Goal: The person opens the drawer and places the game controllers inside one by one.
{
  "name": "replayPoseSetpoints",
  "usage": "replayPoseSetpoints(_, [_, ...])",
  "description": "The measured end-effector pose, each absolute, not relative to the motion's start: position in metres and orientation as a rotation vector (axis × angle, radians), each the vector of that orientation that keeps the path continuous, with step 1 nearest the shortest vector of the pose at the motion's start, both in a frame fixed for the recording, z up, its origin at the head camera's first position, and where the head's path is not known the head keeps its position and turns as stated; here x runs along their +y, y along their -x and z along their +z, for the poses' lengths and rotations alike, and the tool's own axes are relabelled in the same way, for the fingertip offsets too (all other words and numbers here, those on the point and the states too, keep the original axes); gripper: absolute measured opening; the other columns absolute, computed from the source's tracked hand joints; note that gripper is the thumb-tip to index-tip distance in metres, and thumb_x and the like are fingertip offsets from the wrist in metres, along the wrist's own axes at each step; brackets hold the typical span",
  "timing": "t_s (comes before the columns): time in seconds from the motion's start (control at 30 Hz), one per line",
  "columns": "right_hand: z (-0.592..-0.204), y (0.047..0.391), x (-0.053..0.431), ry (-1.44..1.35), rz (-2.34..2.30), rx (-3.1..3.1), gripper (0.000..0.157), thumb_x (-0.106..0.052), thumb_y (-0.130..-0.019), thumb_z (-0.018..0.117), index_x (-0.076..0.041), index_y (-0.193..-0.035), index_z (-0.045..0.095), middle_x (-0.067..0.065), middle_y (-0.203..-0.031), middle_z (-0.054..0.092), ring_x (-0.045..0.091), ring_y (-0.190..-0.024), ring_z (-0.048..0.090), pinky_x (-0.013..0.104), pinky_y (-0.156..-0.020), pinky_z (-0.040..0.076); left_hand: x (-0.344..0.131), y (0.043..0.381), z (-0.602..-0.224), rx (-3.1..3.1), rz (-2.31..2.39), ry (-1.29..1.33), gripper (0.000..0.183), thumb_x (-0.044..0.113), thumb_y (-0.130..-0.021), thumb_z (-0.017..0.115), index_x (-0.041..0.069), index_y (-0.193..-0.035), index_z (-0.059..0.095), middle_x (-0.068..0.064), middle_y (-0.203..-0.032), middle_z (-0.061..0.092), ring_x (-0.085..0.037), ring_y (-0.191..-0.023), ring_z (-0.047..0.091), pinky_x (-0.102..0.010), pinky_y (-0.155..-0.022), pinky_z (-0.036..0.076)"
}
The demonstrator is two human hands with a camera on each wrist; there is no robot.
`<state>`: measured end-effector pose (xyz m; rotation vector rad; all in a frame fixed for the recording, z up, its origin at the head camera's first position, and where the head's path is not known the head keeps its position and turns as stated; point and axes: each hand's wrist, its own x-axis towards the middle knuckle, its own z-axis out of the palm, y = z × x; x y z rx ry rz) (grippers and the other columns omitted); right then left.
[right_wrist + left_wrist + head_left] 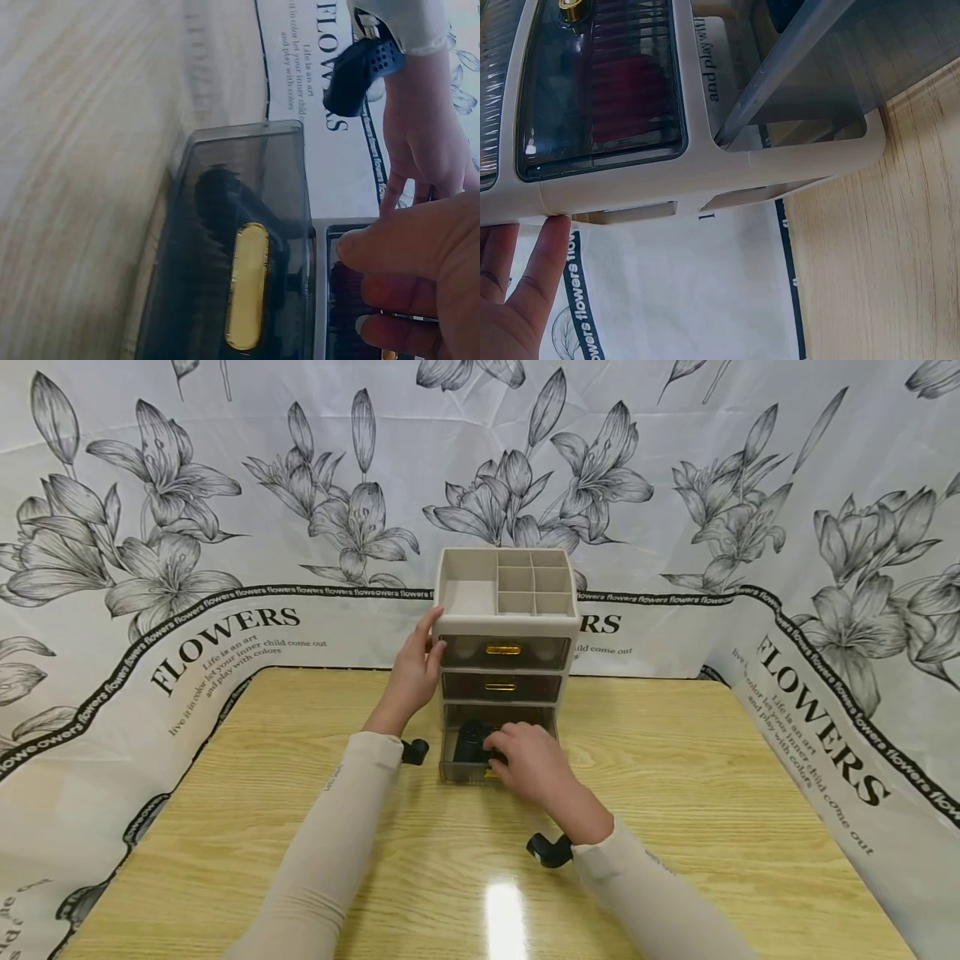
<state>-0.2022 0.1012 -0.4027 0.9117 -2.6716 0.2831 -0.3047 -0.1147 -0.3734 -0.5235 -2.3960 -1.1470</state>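
A small white drawer cabinet (506,625) stands on the table. Its bottom drawer (457,773), see-through grey with a gold handle, is pulled out. A black object with a rounded end (469,743) lies in it; its exact kind is unclear through the tinted wall. My right hand (531,762) is over the drawer's right part, fingers loosely bent. In the right wrist view its thumb and fingers (397,292) stand apart, with nothing visible between them. My left hand (415,668) rests against the cabinet's left side, its extended fingers (544,259) touching the wall.
The upper drawer (536,652) and middle drawer (536,687) are closed, each with a gold handle. Something dark red (630,97) shows inside the middle one. The cabinet's top has an open compartmented tray (471,593). Flower-printed cloth (360,635) hangs behind the wooden table (675,777).
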Motion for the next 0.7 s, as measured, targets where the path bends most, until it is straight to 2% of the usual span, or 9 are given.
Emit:
replayPoseSetpoints(0.27, [-0.416,0.193,0.101,-0.943,0.297,-2.590,0.015,-0.019,-0.080,0.080,-0.018,-0.093,0.073,-0.004,-0.087,0.066,0.015,-0.077,0.061,0.032,-0.069,0.052,-0.115,0.305,-0.375,-2.396,-1.142,0.529,0.053,0.023,-0.105,0.041,0.029,-0.154,0.022,-0.019,-0.131,0.051,-0.032,-0.113,0.059,-0.048,-0.085,0.052])
replayPoseSetpoints(0.47, [-0.423,0.188,0.101,-0.947,0.334,-2.560,0.013,-0.015,-0.081,0.079,-0.015,-0.093,0.073,-0.003,-0.086,0.063,0.014,-0.078,0.060,0.028,-0.066,0.053,-0.115,0.305,-0.375,-2.392,-1.147,0.526,0.053,0.022,-0.105,0.041,0.029,-0.154,0.022,-0.019,-0.131,0.051,-0.032,-0.112,0.060,-0.047,-0.085,0.053])
replayPoseSetpoints(0.7, [-0.434,0.187,0.101,-0.976,0.246,-2.418,0.010,-0.013,-0.080,0.080,-0.012,-0.087,0.073,-0.001,-0.079,0.061,0.013,-0.069,0.055,0.023,-0.060,0.051,-0.115,0.305,-0.374,-2.404,-1.137,0.519,0.053,0.024,-0.105,0.041,0.029,-0.154,0.021,-0.019,-0.131,0.050,-0.032,-0.113,0.059,-0.048,-0.087,0.052])
